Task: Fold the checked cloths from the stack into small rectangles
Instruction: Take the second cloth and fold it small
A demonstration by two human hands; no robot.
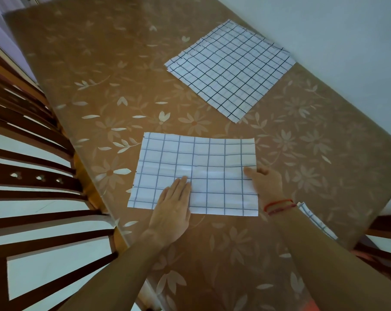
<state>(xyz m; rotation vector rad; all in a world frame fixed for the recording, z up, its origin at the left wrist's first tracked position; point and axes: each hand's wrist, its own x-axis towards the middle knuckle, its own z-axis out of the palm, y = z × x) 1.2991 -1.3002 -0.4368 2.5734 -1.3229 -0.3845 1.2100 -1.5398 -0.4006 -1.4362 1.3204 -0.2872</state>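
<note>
Head view: left hand (174,198) and right hand (265,182), both flat and open, press the checked cloth (196,158); on the glossy counter (122,63) it could slide, skewing the fold.

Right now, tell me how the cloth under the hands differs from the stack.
The cloth lies near, left hand and right hand on it; the stack lies farther back, untouched. The cloth is a wide rectangle; the stack is squarer and turned at an angle. The cloth's lines look paler than the stack's. Both are white, checked, flat on the table.
</note>
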